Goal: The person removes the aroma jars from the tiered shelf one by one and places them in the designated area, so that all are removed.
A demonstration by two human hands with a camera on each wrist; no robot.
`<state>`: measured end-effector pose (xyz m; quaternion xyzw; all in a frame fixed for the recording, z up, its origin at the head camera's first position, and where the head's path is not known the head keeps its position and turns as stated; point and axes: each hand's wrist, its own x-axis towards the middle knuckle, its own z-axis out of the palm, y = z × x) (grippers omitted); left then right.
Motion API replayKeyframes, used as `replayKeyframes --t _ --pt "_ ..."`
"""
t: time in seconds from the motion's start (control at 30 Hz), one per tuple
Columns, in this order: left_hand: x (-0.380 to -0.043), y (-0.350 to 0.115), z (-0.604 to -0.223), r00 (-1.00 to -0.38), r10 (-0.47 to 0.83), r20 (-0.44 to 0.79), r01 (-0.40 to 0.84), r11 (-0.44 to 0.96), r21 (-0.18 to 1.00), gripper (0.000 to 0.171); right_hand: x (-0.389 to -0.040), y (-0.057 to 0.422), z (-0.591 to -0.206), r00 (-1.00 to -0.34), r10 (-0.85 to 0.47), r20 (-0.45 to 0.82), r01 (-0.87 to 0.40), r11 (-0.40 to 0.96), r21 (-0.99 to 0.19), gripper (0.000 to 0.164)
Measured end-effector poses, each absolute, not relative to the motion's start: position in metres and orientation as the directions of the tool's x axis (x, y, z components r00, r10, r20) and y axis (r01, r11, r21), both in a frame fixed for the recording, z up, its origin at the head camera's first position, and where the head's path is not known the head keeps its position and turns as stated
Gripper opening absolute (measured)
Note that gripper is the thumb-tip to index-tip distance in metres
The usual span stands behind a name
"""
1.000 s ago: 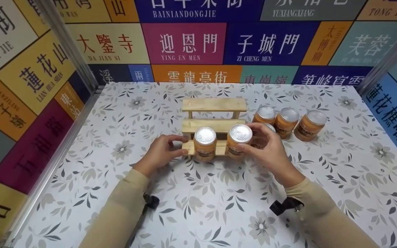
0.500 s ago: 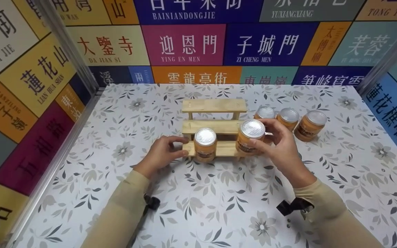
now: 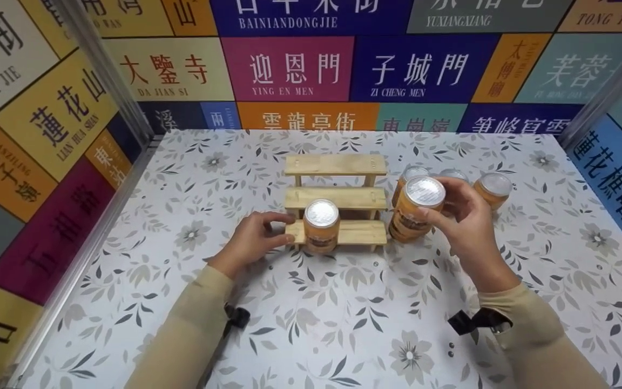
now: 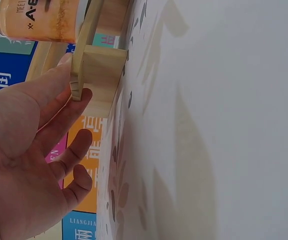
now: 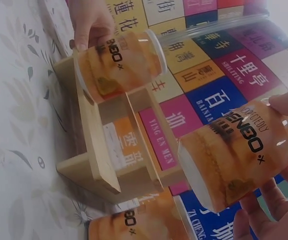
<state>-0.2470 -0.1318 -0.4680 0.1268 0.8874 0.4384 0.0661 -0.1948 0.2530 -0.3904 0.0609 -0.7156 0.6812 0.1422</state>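
My left hand (image 3: pixel 251 237) pinches the left end of the lowest step of a three-step wooden rack (image 3: pixel 362 232). In the left wrist view, the thumb lies on the step (image 4: pixel 79 75) and a finger lies beneath it. An orange can (image 3: pixel 320 232) with a silver lid stands upright on that step, near the left hand. My right hand (image 3: pixel 470 216) grips a second orange can (image 3: pixel 411 219) just right of the rack. The right wrist view shows this held can (image 5: pixel 239 155) tilted and off the rack, with fingers and thumb around its lid end.
More orange cans stand on the table right of the rack: one at the back (image 3: pixel 413 173), one partly hidden by the right hand (image 3: pixel 453 175), and a rightmost can (image 3: pixel 494 192). Sign-covered panels (image 3: pixel 289 67) enclose the flower-patterned table (image 3: pixel 311 324) at the back and sides.
My right hand has lifted its can from the right part of the lowest step and carried it right, past the rack's end. The left hand and the other can on the step stay put.
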Motion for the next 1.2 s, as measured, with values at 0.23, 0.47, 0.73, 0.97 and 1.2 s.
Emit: replayKeyframes --t 0.23,0.47,0.73,0.97,1.2 --pt "-0.248 -0.132 -0.469 -0.960 0.279 -0.013 0.160 0.589 0.792 0.038 -0.194 0.272 -0.385 -0.949 0.153 0.275 -0.274 0.028 -0.961 0.049" --pt "-0.247 -0.132 -0.471 -0.958 0.288 0.007 0.181 0.583 0.792 0.036 -0.195 0.292 -0.388 -0.951 0.175 0.253 -0.252 0.032 -0.967 0.049" --pt "-0.248 -0.132 -0.469 -0.959 0.283 -0.016 0.161 0.590 0.792 0.038 -0.196 0.310 -0.398 -0.950 0.245 0.193 -0.182 0.068 -0.981 0.051" --pt "-0.249 -0.132 -0.467 -0.958 0.286 -0.015 0.163 0.585 0.794 0.038 -0.201 0.321 -0.412 -0.948 0.274 0.161 -0.114 0.180 -0.977 0.052" --pt "-0.248 -0.132 -0.467 -0.957 0.290 0.008 0.187 0.597 0.780 0.038 -0.208 0.329 -0.427 -0.967 0.219 0.133 -0.056 0.325 -0.944 0.056"
